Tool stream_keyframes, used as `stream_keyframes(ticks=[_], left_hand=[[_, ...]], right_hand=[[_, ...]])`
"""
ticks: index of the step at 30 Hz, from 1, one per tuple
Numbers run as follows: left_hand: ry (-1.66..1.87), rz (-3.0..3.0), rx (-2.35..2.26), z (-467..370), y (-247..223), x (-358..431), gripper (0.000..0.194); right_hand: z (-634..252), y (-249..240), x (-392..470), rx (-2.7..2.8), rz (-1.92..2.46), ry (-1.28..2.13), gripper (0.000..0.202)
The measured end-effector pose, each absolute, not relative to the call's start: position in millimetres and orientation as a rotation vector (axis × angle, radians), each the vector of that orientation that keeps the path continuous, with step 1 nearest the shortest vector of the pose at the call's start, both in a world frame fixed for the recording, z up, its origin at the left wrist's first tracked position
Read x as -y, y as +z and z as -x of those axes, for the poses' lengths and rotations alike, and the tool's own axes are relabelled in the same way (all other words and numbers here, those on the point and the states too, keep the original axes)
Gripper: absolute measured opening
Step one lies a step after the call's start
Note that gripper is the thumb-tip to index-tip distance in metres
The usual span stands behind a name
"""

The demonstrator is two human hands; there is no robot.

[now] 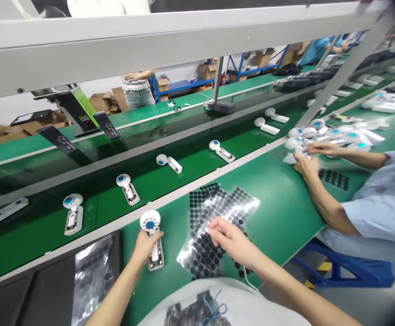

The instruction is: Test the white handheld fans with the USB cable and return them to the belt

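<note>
My left hand [147,246] is closed around the narrow neck of a white handheld device [150,220]. Its round head with a blue centre faces up, and its open lower body shows inner parts. Over the sheets of round black stickers [202,246], my right hand [229,237] has its thumb and fingertips pinched together. Whatever may be between those fingertips is too small to make out. The sticker sheets overlap on the green table [275,206], and their clear film shines.
Similar white devices, including one device [127,188], lie spaced along the green conveyor belt [98,203]. To the right, a co-worker's hands [307,163] handle a white part beside a pile of devices [340,136]. A black tray [41,290] bearing clear film is at lower left.
</note>
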State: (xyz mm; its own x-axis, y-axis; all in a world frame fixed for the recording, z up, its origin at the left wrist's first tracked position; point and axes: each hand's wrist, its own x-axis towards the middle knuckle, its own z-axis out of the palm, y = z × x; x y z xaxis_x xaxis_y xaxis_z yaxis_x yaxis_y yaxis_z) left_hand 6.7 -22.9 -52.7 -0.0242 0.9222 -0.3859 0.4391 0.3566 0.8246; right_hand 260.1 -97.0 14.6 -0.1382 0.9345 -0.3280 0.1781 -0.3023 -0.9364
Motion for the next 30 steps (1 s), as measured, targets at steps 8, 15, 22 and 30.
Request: stream_keyframes(ticks=[8,15,22,30], left_hand=[[0.832,-0.767,-1.271,-40,28,41,0.047],[0.844,-0.710,-1.174,-61,56,59,0.036],[0.811,-0.877,-1.234,-71,60,65,0.032],[0.683,-0.960,-1.187,-73,57,70,0.026]], right_hand=[[-232,47,97,1.519,1.309,1.400,0.014],[-219,58,103,1.629,1.188,1.401,0.009],[-223,59,103,1.756,1.166,1.403,0.005],[-228,57,102,1.805,1.188,1.526,0.004]])
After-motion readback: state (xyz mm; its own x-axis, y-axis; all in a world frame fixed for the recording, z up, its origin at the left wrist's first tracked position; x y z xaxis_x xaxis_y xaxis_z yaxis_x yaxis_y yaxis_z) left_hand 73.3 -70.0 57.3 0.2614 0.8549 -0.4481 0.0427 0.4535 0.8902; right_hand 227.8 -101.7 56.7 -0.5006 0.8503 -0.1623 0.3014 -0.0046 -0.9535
